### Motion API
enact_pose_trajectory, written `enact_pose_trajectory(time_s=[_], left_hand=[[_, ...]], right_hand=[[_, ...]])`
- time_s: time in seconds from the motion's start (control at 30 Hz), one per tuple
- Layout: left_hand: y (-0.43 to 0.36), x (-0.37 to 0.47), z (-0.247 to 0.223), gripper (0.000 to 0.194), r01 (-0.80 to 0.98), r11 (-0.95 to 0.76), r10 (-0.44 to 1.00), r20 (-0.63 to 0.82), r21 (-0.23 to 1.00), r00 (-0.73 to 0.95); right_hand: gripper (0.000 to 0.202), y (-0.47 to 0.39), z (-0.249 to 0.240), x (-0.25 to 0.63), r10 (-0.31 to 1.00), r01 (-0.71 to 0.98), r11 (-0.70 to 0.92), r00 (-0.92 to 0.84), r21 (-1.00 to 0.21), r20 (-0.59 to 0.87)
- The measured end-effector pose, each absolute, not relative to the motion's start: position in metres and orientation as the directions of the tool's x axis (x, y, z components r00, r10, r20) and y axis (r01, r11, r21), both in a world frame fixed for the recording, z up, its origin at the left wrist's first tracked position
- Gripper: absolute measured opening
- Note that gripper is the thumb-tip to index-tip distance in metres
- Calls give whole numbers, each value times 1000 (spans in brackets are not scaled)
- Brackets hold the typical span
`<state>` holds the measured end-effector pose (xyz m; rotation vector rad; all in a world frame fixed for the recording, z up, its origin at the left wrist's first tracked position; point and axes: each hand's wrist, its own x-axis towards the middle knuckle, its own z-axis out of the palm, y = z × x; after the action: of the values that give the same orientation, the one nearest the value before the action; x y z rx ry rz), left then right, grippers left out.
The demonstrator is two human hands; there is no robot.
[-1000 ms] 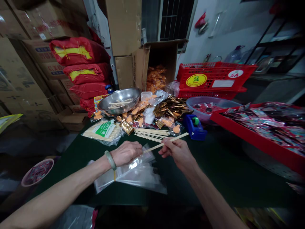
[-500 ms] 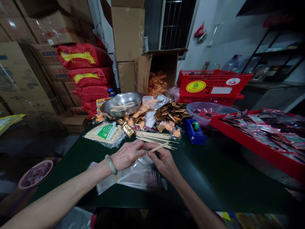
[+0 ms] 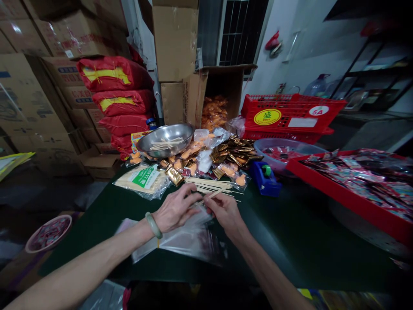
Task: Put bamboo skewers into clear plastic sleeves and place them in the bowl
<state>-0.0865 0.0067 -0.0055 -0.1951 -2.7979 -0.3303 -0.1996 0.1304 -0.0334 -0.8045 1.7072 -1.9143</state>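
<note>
My right hand [image 3: 226, 211] pinches a pale wooden stick [image 3: 215, 193] that points up and to the right. Just left of it is my left hand [image 3: 178, 207], a green bangle on its wrist, fingers apart over the top of some clear plastic bags [image 3: 180, 244]. Whether its fingertips touch a bag is too blurred to tell. Loose thin sticks [image 3: 209, 185] lie right behind both hands. A packet of sticks with a green label [image 3: 143, 177] rests at the left, beside a gold wrapped piece [image 3: 174, 175].
Behind the sticks are a steel bowl [image 3: 165, 140], a heap of gold packets [image 3: 235, 150] and orange pieces. To the right stand a blue tape dispenser [image 3: 267, 183], a clear plastic bowl [image 3: 280, 148], a red tray [image 3: 348, 202] of packets and a red basket [image 3: 287, 114].
My left hand has opened its fingers and drawn slightly away from my right hand. The stick in my right hand has shifted a little left and up.
</note>
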Motion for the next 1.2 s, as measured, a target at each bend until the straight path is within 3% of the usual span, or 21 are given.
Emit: enact_pose_trajectory(time_s=[0.07,0.13,0.2,0.27,0.33,0.4,0.47,0.63,0.8,0.9,1.1,1.2], left_hand=[[6,-83,-18,65,83,943,-18,298,322,-954],[4,-77,-33,88,-11,927,-82,173,374,-981],[-1,-73,-45,94,-106,915,-144,70,389,-987],[-6,-74,-46,94,-168,877,-222,69,450,-973],[-6,-79,-35,84,-157,760,-304,132,630,-943],[1,-89,-13,66,-41,549,-346,182,835,-920],[12,-99,12,51,88,366,-325,216,927,-921],[33,-114,45,27,218,238,-275,281,947,-919],[33,-114,45,28,246,182,-320,294,952,-901],[37,-112,47,28,281,154,-386,319,947,-866],[44,-108,50,26,288,130,-388,316,949,-865],[42,-106,49,24,271,168,-401,317,948,-859]], right_hand=[[20,135,-25,-213,-613,-63,-149,-777,-987,143],[21,146,-10,-233,-533,-86,-175,-829,-981,168],[24,160,11,-254,-427,-128,-224,-878,-966,216],[24,174,33,-267,-332,-196,-281,-899,-939,287],[25,182,50,-267,-400,-229,-239,-862,-943,311],[26,182,58,-256,-580,-225,-131,-773,-965,259],[25,176,58,-239,-724,-211,-37,-668,-977,171],[17,163,52,-214,-836,-155,-14,-541,-988,97],[19,168,58,-216,-869,-108,-41,-486,-993,89],[23,167,61,-215,-824,-141,-90,-546,-986,153],[30,163,54,-209,-761,-270,-81,-605,-960,234],[27,165,49,-209,-628,-517,16,-671,-856,394]])
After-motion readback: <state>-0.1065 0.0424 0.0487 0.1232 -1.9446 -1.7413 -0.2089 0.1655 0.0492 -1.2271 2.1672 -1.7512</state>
